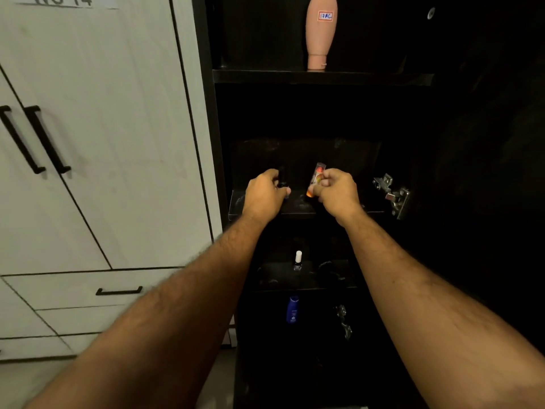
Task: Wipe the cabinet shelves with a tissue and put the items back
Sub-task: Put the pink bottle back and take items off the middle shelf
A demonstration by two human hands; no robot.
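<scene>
Both my hands reach into an open black cabinet at its middle shelf [298,214]. My left hand [264,193] is closed around a small dark bottle [281,175] that is hard to make out. My right hand [334,191] grips a small orange and white packet [317,178], held upright just above the shelf. The shelf surface shows pale dusty smears. No tissue is visible.
A peach bottle [321,31] with a label stands upside down on the upper shelf. Below are a white-capped nail polish bottle [298,260], then a blue bottle [292,309]. The cabinet door hinge [392,194] juts at right. White cupboard doors [97,143] stand at left.
</scene>
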